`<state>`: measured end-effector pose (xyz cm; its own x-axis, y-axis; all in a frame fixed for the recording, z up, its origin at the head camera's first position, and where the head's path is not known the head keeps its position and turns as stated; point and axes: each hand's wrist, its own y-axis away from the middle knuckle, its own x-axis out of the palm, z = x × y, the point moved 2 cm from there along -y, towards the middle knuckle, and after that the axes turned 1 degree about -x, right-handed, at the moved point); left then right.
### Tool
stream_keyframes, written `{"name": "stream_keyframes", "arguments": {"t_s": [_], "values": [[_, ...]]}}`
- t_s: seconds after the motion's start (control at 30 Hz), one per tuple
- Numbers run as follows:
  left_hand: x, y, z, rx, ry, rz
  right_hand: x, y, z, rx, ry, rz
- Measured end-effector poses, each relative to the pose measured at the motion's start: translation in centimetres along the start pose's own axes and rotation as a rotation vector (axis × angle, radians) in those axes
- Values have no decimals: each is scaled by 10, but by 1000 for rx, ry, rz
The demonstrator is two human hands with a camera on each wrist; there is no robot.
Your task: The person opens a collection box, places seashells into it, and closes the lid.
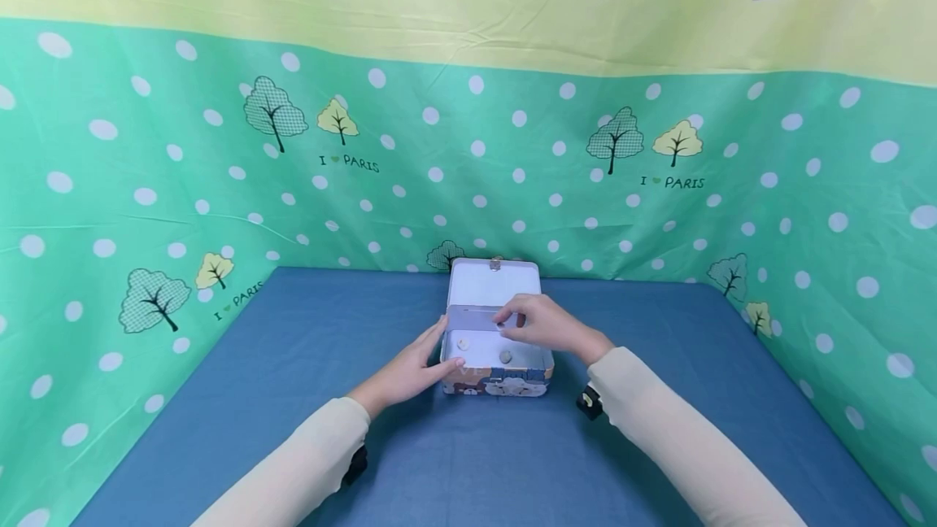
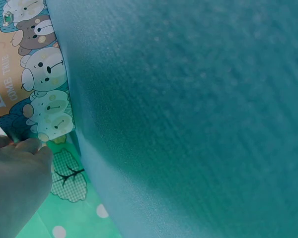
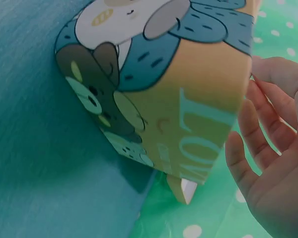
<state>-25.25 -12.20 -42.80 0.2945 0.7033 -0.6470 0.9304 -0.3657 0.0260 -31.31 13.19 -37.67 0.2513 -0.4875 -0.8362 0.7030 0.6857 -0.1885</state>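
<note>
A small tin box (image 1: 516,387) with a cartoon bear print stands on the blue cloth, its lid (image 1: 494,285) raised at the back. Inside lie a whitish round piece (image 1: 463,344) on the left and a grey round piece (image 1: 505,357) nearer the front. My left hand (image 1: 410,366) rests along the box's left side with fingers extended, the thumb at the front left corner. Over the box's right part, my right hand (image 1: 545,324) pinches a small dark piece (image 1: 501,325) between thumb and fingertips. In the right wrist view the box wall hides those fingertips.
Blue cloth (image 1: 483,462) covers the table around the box. A green dotted curtain (image 1: 498,161) hangs close behind the open lid and along both sides. A dark wrist device (image 1: 589,402) shows under the right sleeve.
</note>
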Motion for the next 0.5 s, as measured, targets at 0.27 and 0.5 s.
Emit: {"name": "stream_keyframes", "arguments": {"t_s": [0.27, 0.5], "values": [[0, 0, 0, -11, 5, 0, 12, -7, 1, 47, -2, 31], [0, 0, 0, -9, 3, 2, 16, -9, 1, 77, 7, 41]]}}
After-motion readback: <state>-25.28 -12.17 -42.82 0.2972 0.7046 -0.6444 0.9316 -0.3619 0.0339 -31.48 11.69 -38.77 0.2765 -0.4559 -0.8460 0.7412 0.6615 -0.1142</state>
